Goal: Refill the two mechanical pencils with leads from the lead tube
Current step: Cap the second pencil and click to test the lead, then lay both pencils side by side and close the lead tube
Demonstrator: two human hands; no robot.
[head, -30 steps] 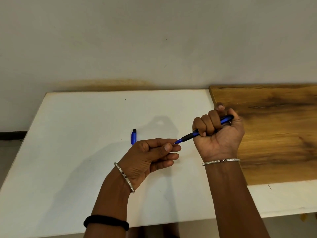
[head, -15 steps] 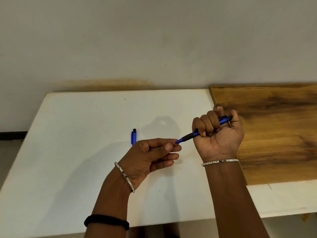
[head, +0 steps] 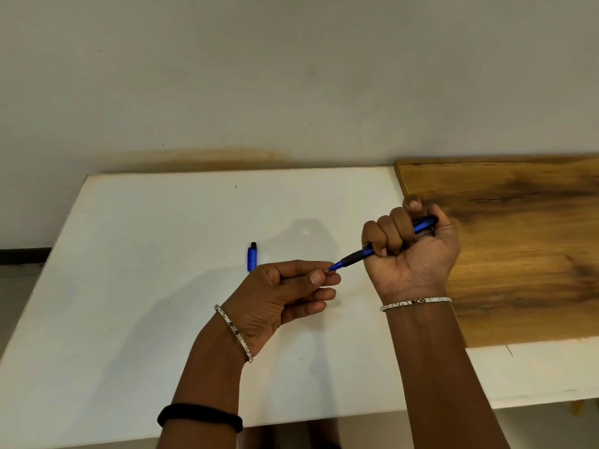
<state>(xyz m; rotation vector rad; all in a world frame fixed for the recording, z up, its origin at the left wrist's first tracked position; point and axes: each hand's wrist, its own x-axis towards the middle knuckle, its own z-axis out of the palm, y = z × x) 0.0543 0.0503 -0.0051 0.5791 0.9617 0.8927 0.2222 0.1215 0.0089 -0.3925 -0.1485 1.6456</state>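
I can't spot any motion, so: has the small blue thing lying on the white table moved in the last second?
No. The small blue piece lies at the same spot on the white table, equally far from the wooden board's edge.

pencil (head: 363, 253): blue, black grip | lead tube (head: 252, 257): blue, black cap | table (head: 129, 254): white

Left hand (head: 285, 296): your thumb and forefinger pinch together, other fingers curled.
Right hand (head: 411, 251): your fist is wrapped tight, thumb on top.
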